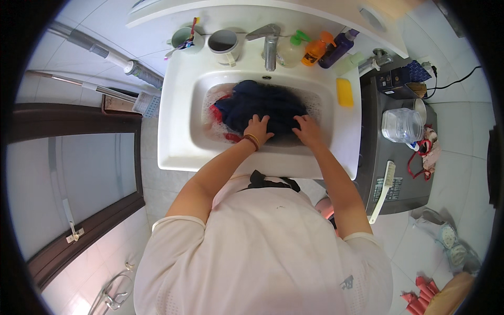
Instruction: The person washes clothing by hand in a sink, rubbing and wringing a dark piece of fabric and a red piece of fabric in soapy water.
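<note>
A dark navy garment (265, 100) lies bunched and wet in soapy water inside the white washbasin (177, 153). My left hand (258, 128) presses on its near side, fingers and thumb spread; a yellow band and a reddish-brown bracelet circle the wrist. At the garment's right near edge is my right hand (308, 130), its fingertips on the cloth and thumb apart from the fingers. Neither hand visibly pinches the fabric. Red cloth (216, 113) shows from under the garment's left side, partly hidden by it and by suds.
Behind the basin stand a chrome faucet (270, 51), two cups (223, 45), and several pump bottles (315, 51). A yellow soap bar (345, 92) sits on the right rim. The grey appliance at right (370, 165) carries a scrub brush (385, 185) and a clear plastic jar (401, 125).
</note>
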`<state>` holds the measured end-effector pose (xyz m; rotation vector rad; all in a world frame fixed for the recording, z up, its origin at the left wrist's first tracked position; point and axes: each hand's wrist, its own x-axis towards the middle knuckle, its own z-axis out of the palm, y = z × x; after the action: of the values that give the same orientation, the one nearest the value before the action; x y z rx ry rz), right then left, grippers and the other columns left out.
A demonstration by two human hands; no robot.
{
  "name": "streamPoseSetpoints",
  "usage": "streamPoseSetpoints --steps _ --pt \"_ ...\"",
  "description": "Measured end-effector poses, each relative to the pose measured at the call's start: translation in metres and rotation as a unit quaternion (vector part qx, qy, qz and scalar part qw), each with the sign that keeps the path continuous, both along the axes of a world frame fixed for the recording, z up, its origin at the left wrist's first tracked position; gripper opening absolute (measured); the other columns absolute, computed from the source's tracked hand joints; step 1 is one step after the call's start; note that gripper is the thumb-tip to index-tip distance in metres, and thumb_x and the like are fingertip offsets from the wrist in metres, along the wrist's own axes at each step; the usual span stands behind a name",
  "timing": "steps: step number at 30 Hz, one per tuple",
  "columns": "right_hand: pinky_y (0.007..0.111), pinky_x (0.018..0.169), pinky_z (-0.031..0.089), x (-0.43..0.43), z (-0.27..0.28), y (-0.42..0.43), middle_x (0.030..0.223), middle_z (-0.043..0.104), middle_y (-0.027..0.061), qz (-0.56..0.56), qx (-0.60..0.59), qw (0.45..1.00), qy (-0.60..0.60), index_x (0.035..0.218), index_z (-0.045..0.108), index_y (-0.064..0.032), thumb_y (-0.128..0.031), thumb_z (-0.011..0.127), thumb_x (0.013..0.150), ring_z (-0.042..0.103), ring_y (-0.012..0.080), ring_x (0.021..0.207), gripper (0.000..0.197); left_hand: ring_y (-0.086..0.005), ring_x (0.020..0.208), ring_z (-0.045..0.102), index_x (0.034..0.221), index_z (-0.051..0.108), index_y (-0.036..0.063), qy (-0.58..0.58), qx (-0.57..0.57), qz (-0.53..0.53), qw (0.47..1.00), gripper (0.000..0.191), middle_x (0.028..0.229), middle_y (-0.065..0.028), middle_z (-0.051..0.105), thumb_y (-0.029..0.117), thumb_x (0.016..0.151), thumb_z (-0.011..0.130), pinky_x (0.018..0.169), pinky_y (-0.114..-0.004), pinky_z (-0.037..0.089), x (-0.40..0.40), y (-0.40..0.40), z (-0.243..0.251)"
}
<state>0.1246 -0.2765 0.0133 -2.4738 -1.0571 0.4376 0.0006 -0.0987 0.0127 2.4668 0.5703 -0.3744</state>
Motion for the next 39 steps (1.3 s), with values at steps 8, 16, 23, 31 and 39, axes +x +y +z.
streamPoseSetpoints --steps 8,16,23,31,39 --pt "0.042 0.085 0.044 0.013 -0.051 0.024 0.105 0.057 0.0187 -0.047 -0.225 0.969 0.093 0.121 0.047 -0.01 -0.034 0.06 0.079 0.055 0.0351 0.097 0.05 -0.0355 0.114 0.041 0.137 0.026 0.0237 0.096 0.105 -0.09 0.986 0.077 0.123 -0.0172 0.037 0.039 0.073 0.066 0.089 -0.043 0.043 0.016 0.003 -0.032" --pt "0.033 0.086 0.043 0.039 -0.068 0.018 0.103 0.061 0.0137 -0.204 -0.014 0.878 0.432 0.118 0.05 -0.0008 -0.023 0.067 0.071 0.056 0.0237 0.096 0.055 -0.0311 0.103 0.053 0.118 0.047 0.0164 0.086 0.061 -0.134 0.985 0.035 0.114 -0.013 0.048 0.016 0.083 0.047 0.082 -0.043 0.047 0.019 0.028 -0.042" --pt "0.024 0.081 0.041 0.059 0.088 -0.002 0.092 0.061 0.0038 -0.277 0.358 0.797 0.399 0.105 0.058 0.0001 -0.013 0.064 0.077 0.054 0.0125 0.088 0.031 -0.0324 0.092 0.057 0.106 0.056 0.0127 -0.06 0.031 -0.102 0.993 0.026 0.1 -0.0116 0.055 0.009 0.082 0.048 0.075 -0.038 0.049 -0.011 0.065 -0.007" --pt "0.018 0.063 0.037 0.055 0.147 -0.039 0.084 0.06 -0.0049 -0.315 0.502 0.733 0.334 0.092 0.059 -0.0107 -0.009 0.061 0.081 0.053 0.0039 0.073 0.012 -0.0309 0.089 0.059 0.104 0.057 0.0073 -0.24 -0.241 0.06 0.938 0.023 0.098 -0.0137 0.062 0.008 0.081 0.053 0.073 -0.038 0.048 -0.062 0.156 0.023" --pt "0.021 0.053 0.047 -0.001 0.139 0.001 0.083 0.059 -0.0017 -0.294 0.45 0.709 0.457 0.1 0.053 -0.0114 -0.01 0.061 0.08 0.057 0.0089 0.068 0.021 -0.031 0.085 0.057 0.112 0.053 0.0044 -0.229 -0.145 0.056 0.961 0.048 0.101 -0.0174 0.058 0.028 0.074 0.068 0.074 -0.037 0.047 -0.037 0.075 0.034"
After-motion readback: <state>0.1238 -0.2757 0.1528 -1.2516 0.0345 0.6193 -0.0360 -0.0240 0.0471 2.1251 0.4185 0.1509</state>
